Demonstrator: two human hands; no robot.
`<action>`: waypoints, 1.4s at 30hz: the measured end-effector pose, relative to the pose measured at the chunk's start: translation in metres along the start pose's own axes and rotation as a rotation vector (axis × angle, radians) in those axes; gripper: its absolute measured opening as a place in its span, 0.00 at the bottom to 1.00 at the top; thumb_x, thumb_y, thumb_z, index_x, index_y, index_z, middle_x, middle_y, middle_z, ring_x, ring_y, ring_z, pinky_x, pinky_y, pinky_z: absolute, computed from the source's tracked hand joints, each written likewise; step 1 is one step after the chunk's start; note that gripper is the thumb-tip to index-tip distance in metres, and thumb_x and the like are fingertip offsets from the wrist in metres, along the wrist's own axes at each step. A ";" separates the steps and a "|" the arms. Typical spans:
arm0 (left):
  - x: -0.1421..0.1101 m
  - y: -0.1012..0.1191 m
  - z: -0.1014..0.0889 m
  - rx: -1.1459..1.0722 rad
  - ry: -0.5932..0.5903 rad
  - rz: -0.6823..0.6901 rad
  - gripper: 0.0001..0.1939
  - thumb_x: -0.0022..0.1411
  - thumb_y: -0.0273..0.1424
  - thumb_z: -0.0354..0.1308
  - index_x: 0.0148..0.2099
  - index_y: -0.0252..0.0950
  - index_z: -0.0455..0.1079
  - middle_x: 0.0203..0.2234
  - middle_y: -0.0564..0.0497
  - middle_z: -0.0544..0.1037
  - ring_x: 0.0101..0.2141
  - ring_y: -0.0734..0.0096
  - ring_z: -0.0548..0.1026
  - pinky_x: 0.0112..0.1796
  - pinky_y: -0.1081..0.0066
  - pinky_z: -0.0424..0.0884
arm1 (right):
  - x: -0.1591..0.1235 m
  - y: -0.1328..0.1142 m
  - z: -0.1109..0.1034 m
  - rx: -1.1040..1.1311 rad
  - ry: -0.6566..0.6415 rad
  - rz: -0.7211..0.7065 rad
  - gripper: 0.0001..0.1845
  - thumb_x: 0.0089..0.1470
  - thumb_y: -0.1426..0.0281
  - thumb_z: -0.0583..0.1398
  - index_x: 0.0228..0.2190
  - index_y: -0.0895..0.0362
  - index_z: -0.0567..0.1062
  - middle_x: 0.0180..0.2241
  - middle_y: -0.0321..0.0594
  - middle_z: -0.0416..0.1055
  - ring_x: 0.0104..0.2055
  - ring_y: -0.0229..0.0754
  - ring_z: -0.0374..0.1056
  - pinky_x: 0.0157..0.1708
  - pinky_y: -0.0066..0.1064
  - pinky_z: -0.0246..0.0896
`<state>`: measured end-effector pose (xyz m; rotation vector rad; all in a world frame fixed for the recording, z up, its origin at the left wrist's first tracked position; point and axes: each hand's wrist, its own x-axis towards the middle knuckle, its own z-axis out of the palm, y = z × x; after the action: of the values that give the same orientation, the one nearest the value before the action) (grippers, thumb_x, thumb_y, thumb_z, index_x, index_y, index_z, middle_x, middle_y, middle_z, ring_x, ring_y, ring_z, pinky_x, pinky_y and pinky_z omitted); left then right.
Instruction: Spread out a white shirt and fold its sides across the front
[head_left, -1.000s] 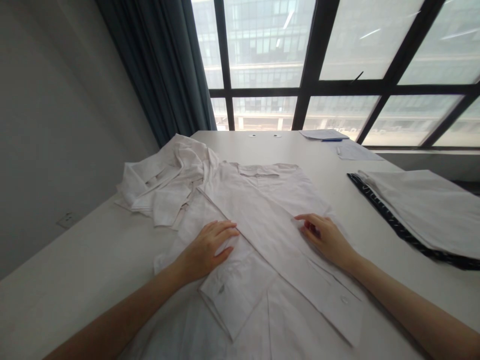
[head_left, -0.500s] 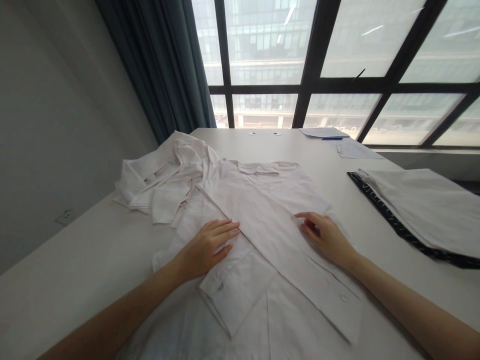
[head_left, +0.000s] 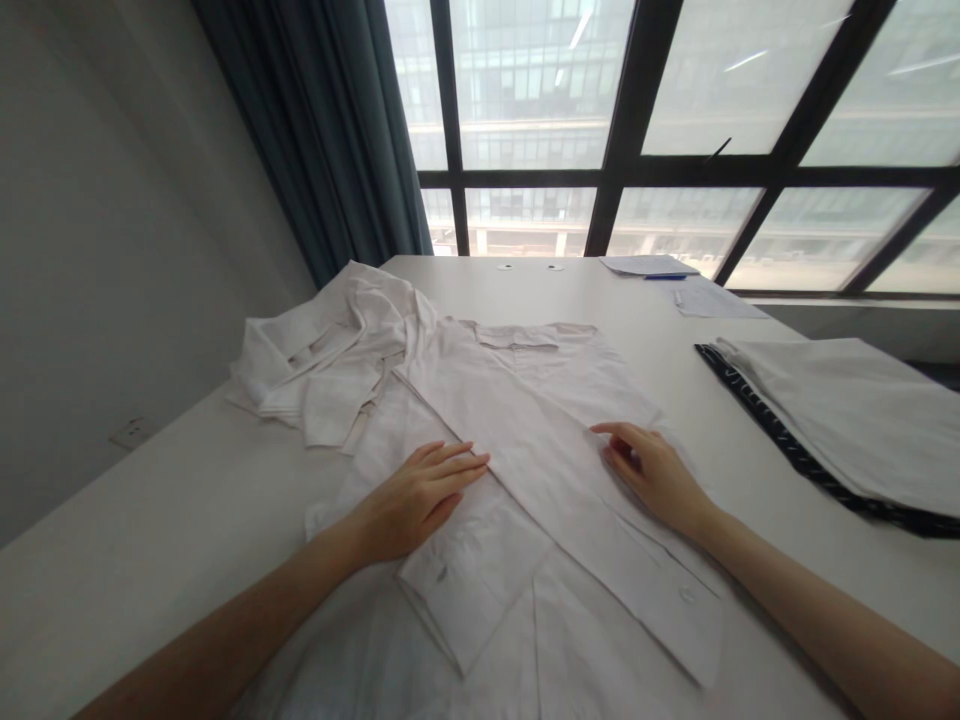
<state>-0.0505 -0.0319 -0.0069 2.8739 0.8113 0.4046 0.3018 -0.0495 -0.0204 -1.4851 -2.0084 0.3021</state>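
Observation:
A pale white shirt (head_left: 525, 400) lies flat on the white table (head_left: 187, 520), collar toward the window, with both sleeves folded across its body. My left hand (head_left: 420, 495) rests flat on the left sleeve, fingers stretched out and pointing right. My right hand (head_left: 652, 475) lies on the shirt's right edge, index finger extended and the other fingers curled lightly against the cloth. A sleeve cuff with a button (head_left: 682, 596) lies near the front, below my right wrist.
More crumpled white garments (head_left: 315, 350) are heaped at the shirt's left. A folded grey cloth over a dark patterned one (head_left: 840, 420) lies at the right. Papers and a blue pen (head_left: 664, 272) sit near the window. A wall and curtain stand at left.
My left hand has slid slightly to the right along the sleeve. My right hand has barely moved. The view shifted a little.

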 end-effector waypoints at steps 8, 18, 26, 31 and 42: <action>-0.001 0.003 -0.002 -0.034 0.017 -0.007 0.25 0.67 0.21 0.45 0.63 0.41 0.62 0.60 0.48 0.69 0.61 0.64 0.64 0.61 0.56 0.57 | 0.000 -0.001 -0.002 -0.025 0.031 0.033 0.16 0.59 0.68 0.51 0.44 0.56 0.74 0.28 0.38 0.73 0.27 0.39 0.65 0.32 0.33 0.58; 0.001 0.003 -0.004 -0.045 -0.020 -0.015 0.23 0.67 0.22 0.46 0.61 0.42 0.64 0.60 0.49 0.69 0.61 0.64 0.64 0.60 0.56 0.58 | 0.001 -0.006 -0.004 -0.094 0.033 0.070 0.18 0.58 0.64 0.51 0.43 0.56 0.75 0.22 0.35 0.71 0.23 0.39 0.64 0.32 0.33 0.57; 0.000 0.001 0.002 -0.040 0.044 -0.049 0.21 0.65 0.23 0.48 0.59 0.40 0.64 0.59 0.45 0.69 0.60 0.62 0.65 0.60 0.55 0.58 | 0.000 -0.006 -0.004 -0.109 0.024 0.060 0.17 0.58 0.63 0.52 0.43 0.56 0.76 0.23 0.35 0.73 0.24 0.39 0.65 0.35 0.34 0.59; -0.001 -0.001 0.009 -0.021 0.194 -0.238 0.09 0.63 0.29 0.53 0.46 0.36 0.65 0.56 0.39 0.69 0.59 0.56 0.65 0.60 0.48 0.56 | 0.001 -0.007 -0.005 -0.092 0.014 0.067 0.18 0.58 0.63 0.52 0.43 0.56 0.75 0.23 0.35 0.73 0.24 0.39 0.64 0.35 0.34 0.59; 0.001 0.001 -0.002 -0.092 0.141 -0.240 0.09 0.64 0.29 0.50 0.31 0.37 0.65 0.54 0.43 0.70 0.58 0.56 0.64 0.59 0.50 0.57 | 0.000 -0.007 -0.005 -0.098 0.035 0.069 0.17 0.58 0.64 0.52 0.42 0.55 0.76 0.23 0.34 0.72 0.23 0.39 0.65 0.34 0.33 0.59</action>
<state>-0.0500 -0.0322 -0.0044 2.6452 1.1152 0.6016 0.2995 -0.0528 -0.0131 -1.6117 -1.9721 0.2072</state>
